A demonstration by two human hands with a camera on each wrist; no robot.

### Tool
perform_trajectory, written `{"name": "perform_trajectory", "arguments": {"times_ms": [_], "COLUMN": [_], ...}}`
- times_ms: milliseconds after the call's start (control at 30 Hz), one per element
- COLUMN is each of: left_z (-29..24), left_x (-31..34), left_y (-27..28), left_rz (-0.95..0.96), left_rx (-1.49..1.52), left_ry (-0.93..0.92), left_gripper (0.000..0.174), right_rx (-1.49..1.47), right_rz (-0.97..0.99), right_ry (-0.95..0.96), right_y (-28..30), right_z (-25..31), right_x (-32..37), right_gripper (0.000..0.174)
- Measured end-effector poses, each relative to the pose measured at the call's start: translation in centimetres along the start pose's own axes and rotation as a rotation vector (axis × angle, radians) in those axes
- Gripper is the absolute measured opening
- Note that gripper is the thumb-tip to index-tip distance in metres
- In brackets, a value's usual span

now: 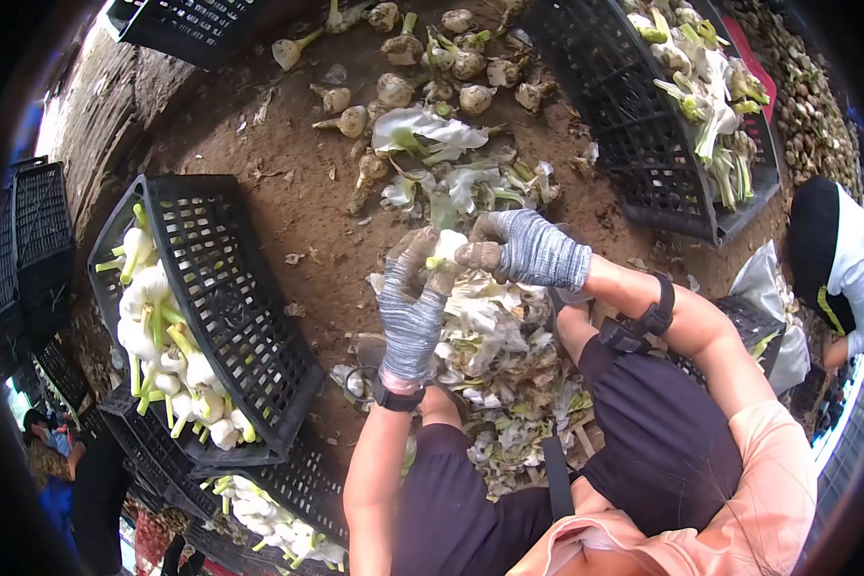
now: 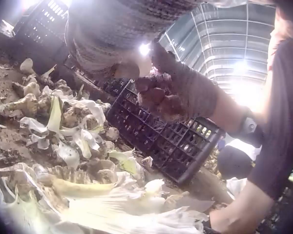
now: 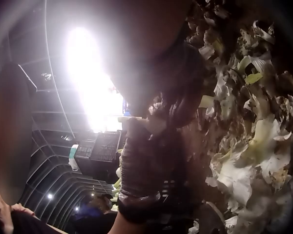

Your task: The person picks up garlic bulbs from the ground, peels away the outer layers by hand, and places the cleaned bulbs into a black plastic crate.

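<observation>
Observed: a seated person works a pale bulb (image 1: 444, 248) directly above the heap of trimmings (image 1: 499, 350). Both hands are gloved and engaged.

Step in hand, as judged: stripping soiled outer leaves from the bulb. To do it well:
- The left hand (image 1: 411, 312) should act as the steady clamp, gripping low on the bulb so the top is exposed.
- The right hand (image 1: 528, 252) should take one leaf at a time near its base and pull away from the body, so the leaf tears clean and drops on the heap of trimmings.
- Turn the bulb between pulls instead of shifting the grip.

State of the hands: the left hand's fingers are curled up round the bulb from below. The right hand's fingertips close on its top from the side. From the left wrist view the pinch appears to be on a leaf rather than the bulb's body, but glare leaves that uncertain.

Position: the bulb sits between the two hands, touching both, raised above the heap of trimmings. Left of the heap of trimmings lies a black crate (image 1: 245, 317) of white bulbs. Beyond the heap of trimmings, unstripped bulbs (image 1: 422, 67) lie loose on the earth floor (image 1: 288, 192).
</observation>
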State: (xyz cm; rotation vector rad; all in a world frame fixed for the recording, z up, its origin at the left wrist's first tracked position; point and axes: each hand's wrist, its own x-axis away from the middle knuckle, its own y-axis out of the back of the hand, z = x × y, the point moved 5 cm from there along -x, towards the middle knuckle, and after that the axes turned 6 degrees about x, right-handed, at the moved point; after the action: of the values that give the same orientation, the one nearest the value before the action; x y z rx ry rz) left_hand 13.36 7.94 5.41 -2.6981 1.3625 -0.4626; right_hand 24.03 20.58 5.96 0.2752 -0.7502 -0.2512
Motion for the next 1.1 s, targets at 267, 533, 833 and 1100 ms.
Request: {"name": "perform_trajectory", "arguments": {"times_ms": [267,533,833,1100], "left_z": [0.5,-0.1,1.4,2.4], "left_x": [0.5,0.8,0.6,-0.2], "left_y": [-0.1,-0.9,-1.2,-0.5], "left_rz": [-0.114,-0.107,-0.053,-0.073], "left_rx": [0.175,0.009,0.975,1.283], "left_ry": [0.217,-0.029,0.425,0.511], "left_gripper": [0.029,0.031,0.05,0.056], "right_rx": [-0.445,0.211,0.39,0.368], "right_rz": [0.099,-0.513,0.328,-0.397], "right_ry": [0.001,0.517,0.366,0.376], "right_y": [0.2,1.7,-0.4,3.2], "right_z": [-1.3,2.4,-5.9,-0.4], "right_x": [0.9,2.7,0.7,-1.1], "right_gripper": [0.034,0.041,0.03,0.054]}}
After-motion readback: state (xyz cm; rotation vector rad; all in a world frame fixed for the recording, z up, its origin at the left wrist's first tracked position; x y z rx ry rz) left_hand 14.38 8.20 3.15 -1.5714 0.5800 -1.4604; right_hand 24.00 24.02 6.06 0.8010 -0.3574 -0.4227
